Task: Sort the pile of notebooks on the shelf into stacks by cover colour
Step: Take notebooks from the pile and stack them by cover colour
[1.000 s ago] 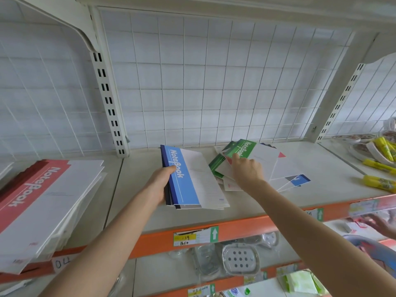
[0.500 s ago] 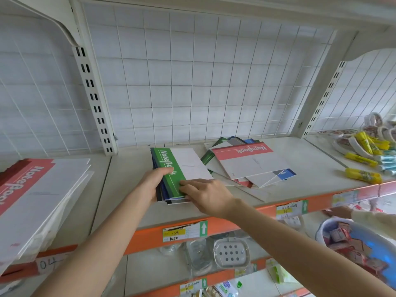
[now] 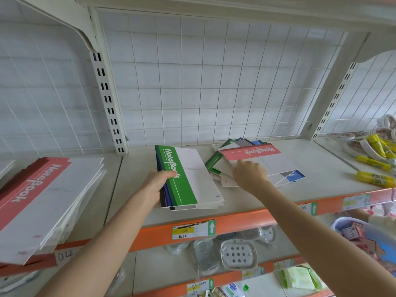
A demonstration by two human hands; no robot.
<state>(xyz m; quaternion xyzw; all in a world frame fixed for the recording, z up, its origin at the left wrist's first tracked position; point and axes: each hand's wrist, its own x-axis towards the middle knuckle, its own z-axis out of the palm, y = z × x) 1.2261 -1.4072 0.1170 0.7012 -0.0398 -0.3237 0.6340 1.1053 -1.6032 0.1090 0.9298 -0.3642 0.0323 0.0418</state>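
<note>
A small stack of notebooks topped by a green-covered one lies on the middle shelf. My left hand grips the stack's left edge, thumb on the green cover. To the right sits a loose pile with a red-covered notebook on top and green and blue covers sticking out beneath. My right hand is at the near left edge of the red notebook, fingers curled onto it. A tall stack of red notebooks fills the left shelf bay.
Yellow glue sticks and tape rolls lie on the right shelf bay. A wire grid backs the shelf. Below the orange rail are soap dishes and packets. Another person's hand and a blue basket show at the lower right.
My right hand laid a green notebook on the stack held by my left hand, then moved right to the red notebook on the loose pile. The camera shifted slightly.
</note>
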